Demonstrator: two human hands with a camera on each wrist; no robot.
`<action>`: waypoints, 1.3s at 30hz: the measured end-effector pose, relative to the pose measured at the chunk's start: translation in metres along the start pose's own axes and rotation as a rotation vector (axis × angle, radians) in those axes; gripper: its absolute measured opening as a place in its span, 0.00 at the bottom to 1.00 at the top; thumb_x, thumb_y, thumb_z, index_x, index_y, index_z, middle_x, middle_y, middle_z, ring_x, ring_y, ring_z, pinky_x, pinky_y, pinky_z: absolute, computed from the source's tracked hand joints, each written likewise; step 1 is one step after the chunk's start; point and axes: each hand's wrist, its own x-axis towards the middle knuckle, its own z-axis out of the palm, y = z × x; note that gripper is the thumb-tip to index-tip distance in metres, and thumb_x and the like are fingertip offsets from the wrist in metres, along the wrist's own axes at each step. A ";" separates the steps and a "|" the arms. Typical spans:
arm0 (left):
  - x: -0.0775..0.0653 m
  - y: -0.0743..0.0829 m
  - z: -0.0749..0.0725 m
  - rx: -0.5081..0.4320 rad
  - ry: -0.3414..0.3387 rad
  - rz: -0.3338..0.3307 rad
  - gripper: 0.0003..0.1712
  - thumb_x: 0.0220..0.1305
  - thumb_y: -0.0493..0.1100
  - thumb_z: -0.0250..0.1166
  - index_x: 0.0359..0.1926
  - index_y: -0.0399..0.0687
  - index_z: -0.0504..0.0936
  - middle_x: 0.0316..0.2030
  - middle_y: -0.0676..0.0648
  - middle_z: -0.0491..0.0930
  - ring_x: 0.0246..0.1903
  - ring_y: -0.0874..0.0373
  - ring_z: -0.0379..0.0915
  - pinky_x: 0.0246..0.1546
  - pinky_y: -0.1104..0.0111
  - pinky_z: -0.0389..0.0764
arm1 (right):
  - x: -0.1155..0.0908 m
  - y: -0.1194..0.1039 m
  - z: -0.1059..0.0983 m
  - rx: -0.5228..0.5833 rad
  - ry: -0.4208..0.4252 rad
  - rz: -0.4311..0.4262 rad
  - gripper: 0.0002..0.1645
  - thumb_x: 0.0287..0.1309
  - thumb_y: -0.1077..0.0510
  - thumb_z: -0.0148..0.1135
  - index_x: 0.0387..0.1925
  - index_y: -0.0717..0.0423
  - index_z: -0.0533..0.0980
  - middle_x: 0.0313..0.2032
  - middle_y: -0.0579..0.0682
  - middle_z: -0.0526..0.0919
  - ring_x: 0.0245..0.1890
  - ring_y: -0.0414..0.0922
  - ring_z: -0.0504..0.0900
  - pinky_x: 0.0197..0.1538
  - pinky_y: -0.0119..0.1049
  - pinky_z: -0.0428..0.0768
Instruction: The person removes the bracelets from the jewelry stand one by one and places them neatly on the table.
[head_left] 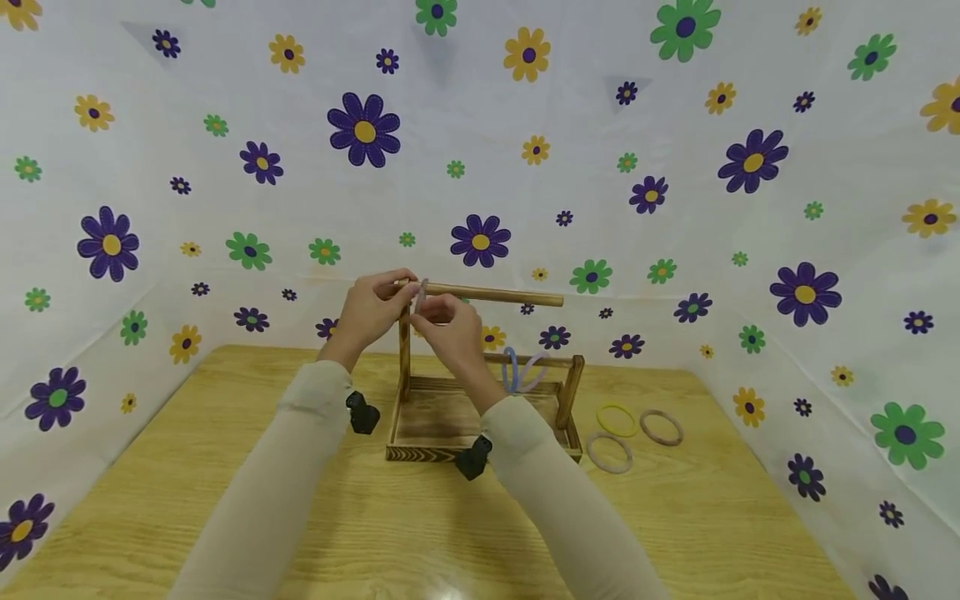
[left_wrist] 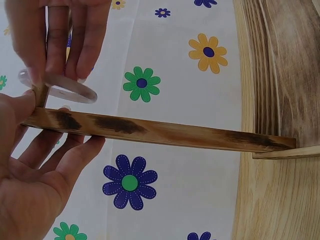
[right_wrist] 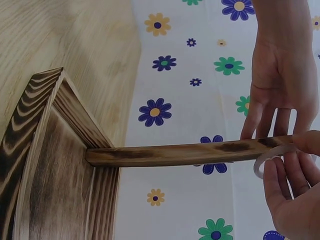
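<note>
A wooden stand has a tray base (head_left: 423, 454), a tall upright post (left_wrist: 165, 135) and a round bar (head_left: 517, 295) reaching right from the post's top. My left hand (head_left: 375, 308) grips the post near that top, thumb on one side and fingers on the other. With thumb and fingers my right hand (head_left: 453, 329) pinches a pale, see-through ring (left_wrist: 70, 89) at the bar's left end, close to the post. The ring seems to be around the bar, though fingers partly cover it. In the right wrist view the ring (right_wrist: 270, 157) sits beside the post.
A lower rail (head_left: 558, 361) on a short post (head_left: 570, 396) carries a blue ring (head_left: 511, 367) and a pale purple ring (head_left: 536, 371). On the table, right of the stand, lie a yellow ring (head_left: 617, 421), a brown ring (head_left: 662, 427) and a greyish ring (head_left: 609, 453). Flowered cloth (head_left: 480, 183) surrounds the table.
</note>
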 end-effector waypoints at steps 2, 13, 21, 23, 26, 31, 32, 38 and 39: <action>0.000 0.000 0.000 -0.001 0.002 0.006 0.19 0.77 0.55 0.59 0.57 0.51 0.84 0.54 0.40 0.87 0.58 0.46 0.84 0.50 0.55 0.83 | -0.001 0.002 -0.002 0.011 0.011 -0.009 0.11 0.62 0.63 0.71 0.45 0.64 0.84 0.42 0.61 0.89 0.44 0.54 0.88 0.53 0.39 0.86; 0.000 0.003 -0.001 -0.020 -0.006 -0.006 0.19 0.78 0.52 0.59 0.60 0.48 0.83 0.55 0.37 0.86 0.52 0.45 0.86 0.45 0.62 0.82 | -0.004 0.010 -0.021 0.056 0.119 -0.009 0.09 0.61 0.66 0.69 0.43 0.65 0.83 0.39 0.63 0.88 0.40 0.53 0.87 0.49 0.38 0.86; 0.001 0.002 -0.001 -0.027 -0.004 0.001 0.19 0.78 0.51 0.59 0.59 0.48 0.84 0.49 0.37 0.87 0.44 0.47 0.85 0.37 0.68 0.78 | -0.006 0.016 -0.035 0.083 0.163 -0.011 0.09 0.62 0.65 0.68 0.43 0.65 0.82 0.37 0.62 0.87 0.35 0.39 0.82 0.44 0.26 0.82; 0.001 0.001 -0.001 -0.028 -0.007 -0.001 0.19 0.78 0.52 0.59 0.59 0.48 0.84 0.49 0.37 0.87 0.43 0.47 0.84 0.36 0.69 0.77 | -0.007 0.017 -0.040 0.081 0.164 -0.011 0.09 0.63 0.65 0.67 0.44 0.65 0.82 0.38 0.61 0.86 0.35 0.38 0.82 0.43 0.25 0.81; 0.001 0.000 -0.001 -0.026 -0.010 -0.010 0.19 0.78 0.52 0.59 0.59 0.48 0.84 0.49 0.37 0.87 0.43 0.46 0.84 0.36 0.69 0.77 | -0.008 0.019 -0.045 0.081 0.169 -0.006 0.10 0.64 0.65 0.66 0.46 0.64 0.82 0.38 0.60 0.86 0.35 0.38 0.82 0.41 0.25 0.81; -0.001 0.000 -0.001 -0.029 -0.010 -0.015 0.19 0.78 0.52 0.59 0.60 0.48 0.83 0.50 0.37 0.87 0.45 0.49 0.84 0.38 0.70 0.78 | -0.009 0.022 -0.055 0.086 0.182 0.010 0.11 0.65 0.65 0.65 0.47 0.66 0.82 0.39 0.60 0.85 0.35 0.39 0.82 0.37 0.23 0.81; -0.001 0.001 -0.001 -0.029 -0.010 -0.017 0.19 0.78 0.52 0.59 0.60 0.48 0.83 0.50 0.38 0.87 0.45 0.50 0.84 0.38 0.70 0.78 | -0.009 0.022 -0.058 0.091 0.185 0.012 0.11 0.65 0.66 0.65 0.47 0.67 0.82 0.39 0.61 0.85 0.35 0.40 0.82 0.37 0.23 0.81; -0.002 0.003 -0.001 -0.038 -0.008 -0.025 0.19 0.77 0.52 0.60 0.59 0.49 0.83 0.50 0.38 0.87 0.43 0.56 0.83 0.38 0.71 0.78 | -0.010 0.024 -0.072 0.114 0.194 0.030 0.12 0.66 0.66 0.64 0.49 0.67 0.81 0.39 0.60 0.84 0.37 0.41 0.82 0.38 0.23 0.81; -0.002 0.003 0.000 -0.039 -0.007 -0.023 0.19 0.77 0.52 0.60 0.60 0.49 0.83 0.50 0.38 0.87 0.43 0.56 0.83 0.38 0.71 0.78 | -0.010 0.024 -0.074 0.117 0.195 0.031 0.12 0.66 0.66 0.64 0.49 0.67 0.81 0.39 0.59 0.84 0.37 0.40 0.82 0.38 0.23 0.81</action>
